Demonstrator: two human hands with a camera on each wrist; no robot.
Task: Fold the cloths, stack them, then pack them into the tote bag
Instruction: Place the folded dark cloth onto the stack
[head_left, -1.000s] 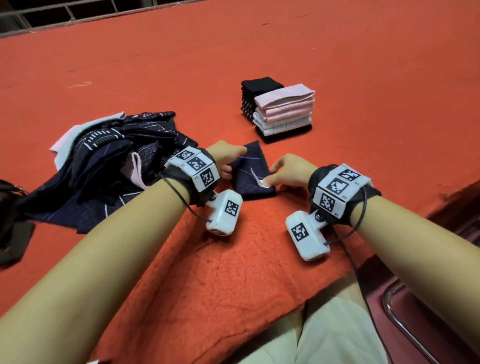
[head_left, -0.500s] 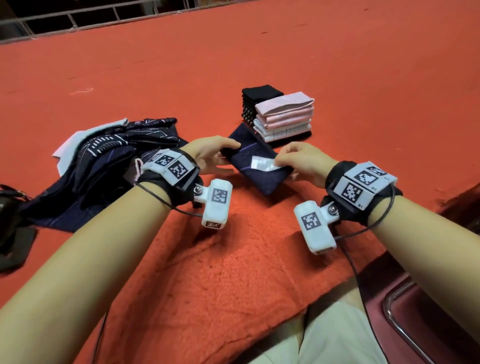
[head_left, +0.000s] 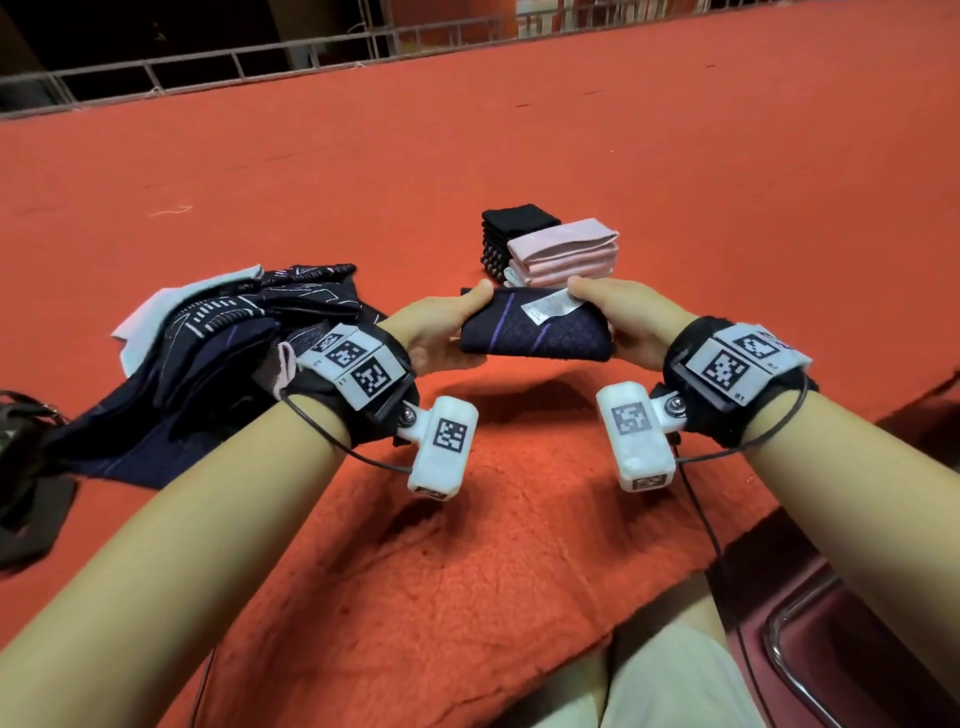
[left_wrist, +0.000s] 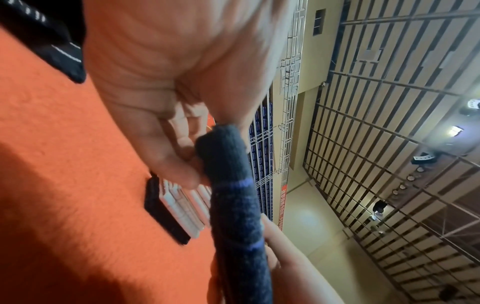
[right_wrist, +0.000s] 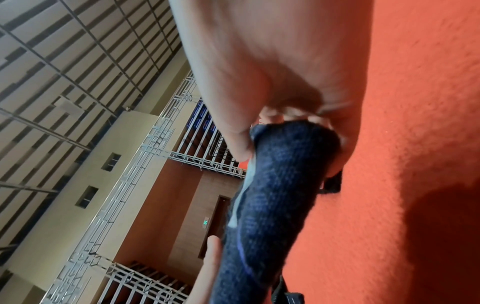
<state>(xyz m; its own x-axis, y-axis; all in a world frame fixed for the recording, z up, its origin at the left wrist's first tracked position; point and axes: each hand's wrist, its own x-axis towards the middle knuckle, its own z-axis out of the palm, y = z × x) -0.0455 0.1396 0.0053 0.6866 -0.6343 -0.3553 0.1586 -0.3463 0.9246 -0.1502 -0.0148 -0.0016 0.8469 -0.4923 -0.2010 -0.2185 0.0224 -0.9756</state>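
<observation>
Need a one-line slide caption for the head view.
Both hands, left hand and right hand, hold a folded navy cloth above the orange table, near the stacked cloths.

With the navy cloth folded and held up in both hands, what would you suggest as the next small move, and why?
Probably carry the folded navy cloth forward and set it on the stack. The left hand and right hand hold it by its ends above the red surface, just short of the stack's pink top.

Warm, fairly bright overhead light throws soft shadows on the orange blanket (head_left: 467, 571), ceiling lamps (left_wrist: 455, 131) glare, both wrist views blur, and straight lines bow at the edges.
</observation>
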